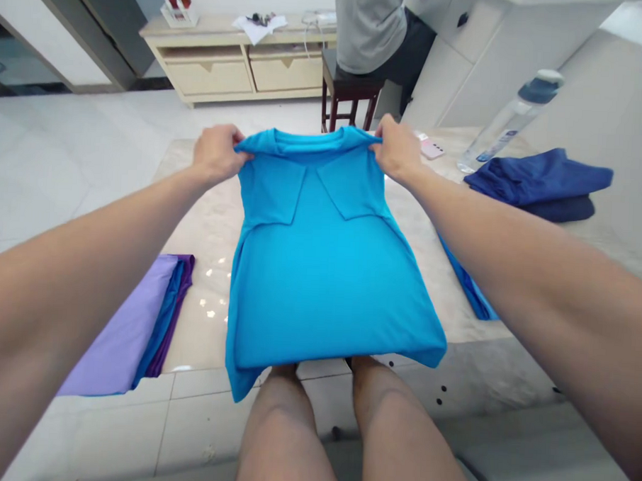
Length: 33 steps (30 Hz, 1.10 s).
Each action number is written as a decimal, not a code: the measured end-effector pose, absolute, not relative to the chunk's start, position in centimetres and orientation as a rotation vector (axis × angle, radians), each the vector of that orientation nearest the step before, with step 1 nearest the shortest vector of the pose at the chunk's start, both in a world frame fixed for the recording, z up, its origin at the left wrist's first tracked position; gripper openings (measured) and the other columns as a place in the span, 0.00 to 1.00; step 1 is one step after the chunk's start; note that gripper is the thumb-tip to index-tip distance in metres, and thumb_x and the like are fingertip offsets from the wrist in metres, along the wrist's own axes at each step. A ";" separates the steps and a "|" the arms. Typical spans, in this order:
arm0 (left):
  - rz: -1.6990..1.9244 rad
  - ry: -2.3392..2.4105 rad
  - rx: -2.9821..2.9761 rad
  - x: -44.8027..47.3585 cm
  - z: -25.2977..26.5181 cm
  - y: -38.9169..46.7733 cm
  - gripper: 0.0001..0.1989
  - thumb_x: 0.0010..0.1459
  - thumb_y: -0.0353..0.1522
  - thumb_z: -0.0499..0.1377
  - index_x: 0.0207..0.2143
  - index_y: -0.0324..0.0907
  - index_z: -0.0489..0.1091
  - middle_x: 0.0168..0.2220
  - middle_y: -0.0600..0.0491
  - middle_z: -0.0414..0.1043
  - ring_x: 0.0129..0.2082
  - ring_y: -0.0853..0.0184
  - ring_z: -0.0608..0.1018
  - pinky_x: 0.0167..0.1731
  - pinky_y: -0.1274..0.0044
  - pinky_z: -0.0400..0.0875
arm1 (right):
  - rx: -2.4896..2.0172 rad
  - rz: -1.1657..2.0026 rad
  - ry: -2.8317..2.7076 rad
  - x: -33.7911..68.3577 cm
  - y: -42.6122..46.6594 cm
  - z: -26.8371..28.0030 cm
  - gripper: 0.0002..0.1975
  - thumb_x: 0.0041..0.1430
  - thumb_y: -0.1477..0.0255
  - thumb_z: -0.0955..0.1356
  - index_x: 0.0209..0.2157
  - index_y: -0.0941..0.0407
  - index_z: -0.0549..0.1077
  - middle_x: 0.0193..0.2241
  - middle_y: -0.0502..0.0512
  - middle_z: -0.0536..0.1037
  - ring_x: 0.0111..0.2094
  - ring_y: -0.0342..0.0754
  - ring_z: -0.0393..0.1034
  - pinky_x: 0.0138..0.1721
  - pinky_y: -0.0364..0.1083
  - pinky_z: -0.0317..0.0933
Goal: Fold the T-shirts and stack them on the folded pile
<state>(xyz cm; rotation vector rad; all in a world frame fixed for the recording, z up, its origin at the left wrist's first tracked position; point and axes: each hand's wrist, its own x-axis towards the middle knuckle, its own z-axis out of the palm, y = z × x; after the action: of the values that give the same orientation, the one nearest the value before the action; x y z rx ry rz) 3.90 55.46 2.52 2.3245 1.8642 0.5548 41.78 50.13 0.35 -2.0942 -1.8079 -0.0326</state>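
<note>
A bright blue T-shirt (324, 276) is stretched out in front of me over the table, its sleeves folded inward onto the body. My left hand (218, 151) pinches the shirt's left shoulder edge. On the opposite shoulder, my right hand (399, 150) grips the fabric the same way. The collar lies between the two hands at the far end, and the hem hangs past the near table edge above my knees. Left of the shirt lies a stack of folded clothes (129, 324) in lilac, blue and purple, partly behind my left forearm.
Dark blue garments (536, 182) lie at the right, beside a clear water bottle (501, 128) and a pink phone (431, 147). More blue cloth (471, 286) shows beneath my right arm. Beyond the table (209, 228), a person (370, 30) sits on a dark stool (352, 89) near a low cabinet (206, 69).
</note>
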 end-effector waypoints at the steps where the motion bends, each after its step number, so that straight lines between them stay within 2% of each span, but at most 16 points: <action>1: 0.629 1.874 2.337 4.3 3.3 55.6 0.17 0.64 0.39 0.70 0.47 0.35 0.77 0.40 0.53 0.77 0.42 0.66 0.71 0.48 0.72 0.66 | -2.054 -0.090 -1.774 41.5 50.0 1.0 0.13 0.75 0.68 0.69 0.57 0.57 0.73 0.51 0.64 0.80 0.51 0.58 0.72 0.55 0.56 0.64; 6: 0.910 1.767 2.561 5.8 5.5 53.3 0.08 0.65 0.29 0.65 0.46 0.37 0.77 0.40 0.53 0.74 0.43 0.65 0.74 0.47 0.69 0.68 | -1.809 -0.230 -1.846 42.1 47.5 3.1 0.09 0.78 0.61 0.66 0.54 0.47 0.72 0.51 0.60 0.80 0.52 0.58 0.66 0.58 0.59 0.63; 8: 0.949 1.697 2.659 5.5 5.4 50.7 0.06 0.63 0.27 0.64 0.43 0.37 0.76 0.38 0.54 0.72 0.43 0.66 0.72 0.49 0.68 0.68 | -1.749 -0.255 -1.888 43.3 45.3 3.4 0.08 0.78 0.62 0.66 0.52 0.48 0.72 0.51 0.61 0.80 0.52 0.58 0.66 0.59 0.59 0.62; 11: 0.943 1.585 2.760 4.0 4.5 45.9 0.04 0.65 0.28 0.61 0.42 0.40 0.74 0.40 0.54 0.71 0.45 0.67 0.71 0.52 0.67 0.68 | -1.662 -0.267 -1.942 45.3 40.5 2.7 0.09 0.77 0.66 0.67 0.52 0.55 0.73 0.50 0.64 0.80 0.52 0.57 0.68 0.59 0.58 0.60; 14: 0.967 1.462 2.808 1.9 2.8 40.6 0.03 0.66 0.29 0.59 0.40 0.45 0.72 0.44 0.51 0.74 0.49 0.63 0.74 0.52 0.65 0.69 | -1.490 -0.228 -2.081 46.6 34.7 0.6 0.08 0.73 0.68 0.68 0.50 0.53 0.76 0.45 0.61 0.81 0.49 0.60 0.71 0.53 0.58 0.63; 17: 0.817 1.326 2.842 0.4 0.5 35.7 0.07 0.60 0.25 0.59 0.38 0.46 0.70 0.43 0.49 0.78 0.49 0.57 0.77 0.52 0.63 0.69 | -1.310 -0.169 -2.325 46.9 28.7 -2.3 0.06 0.70 0.74 0.69 0.45 0.52 0.77 0.41 0.59 0.82 0.46 0.60 0.73 0.49 0.56 0.63; 22: 0.445 1.177 2.874 -1.4 -3.7 29.5 0.20 0.52 0.18 0.56 0.43 0.46 0.72 0.43 0.48 0.80 0.48 0.53 0.79 0.49 0.63 0.70 | -1.214 -0.149 -2.510 46.2 21.5 -6.4 0.18 0.59 0.86 0.66 0.44 0.54 0.79 0.43 0.59 0.82 0.46 0.57 0.73 0.47 0.52 0.61; 25: 0.319 1.107 2.935 -2.5 -5.0 27.5 0.22 0.51 0.17 0.56 0.44 0.46 0.74 0.44 0.47 0.81 0.48 0.52 0.80 0.48 0.62 0.71 | -1.227 -0.147 -2.463 46.2 19.5 -7.6 0.21 0.53 0.89 0.66 0.44 0.55 0.78 0.42 0.59 0.82 0.46 0.57 0.73 0.46 0.52 0.62; 29: 0.277 1.066 2.947 -3.6 -5.5 26.5 0.20 0.54 0.18 0.57 0.45 0.46 0.76 0.45 0.46 0.81 0.47 0.51 0.80 0.49 0.61 0.72 | -1.235 -0.097 -2.458 46.3 18.4 -7.9 0.20 0.55 0.88 0.66 0.45 0.54 0.78 0.43 0.59 0.82 0.45 0.57 0.73 0.48 0.53 0.65; 33: 0.339 1.022 2.952 -3.4 -5.7 26.1 0.18 0.62 0.23 0.58 0.52 0.45 0.77 0.51 0.43 0.81 0.52 0.51 0.80 0.51 0.61 0.73 | -1.266 -0.050 -2.480 45.7 17.8 -7.8 0.16 0.65 0.82 0.67 0.49 0.54 0.80 0.46 0.62 0.82 0.47 0.59 0.74 0.49 0.56 0.68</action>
<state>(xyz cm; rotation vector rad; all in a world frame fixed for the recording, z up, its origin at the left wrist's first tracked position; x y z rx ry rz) -3.44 26.11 -5.71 2.9518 1.0218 0.3386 45.65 17.83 -7.77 -1.2662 -2.4803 -0.0503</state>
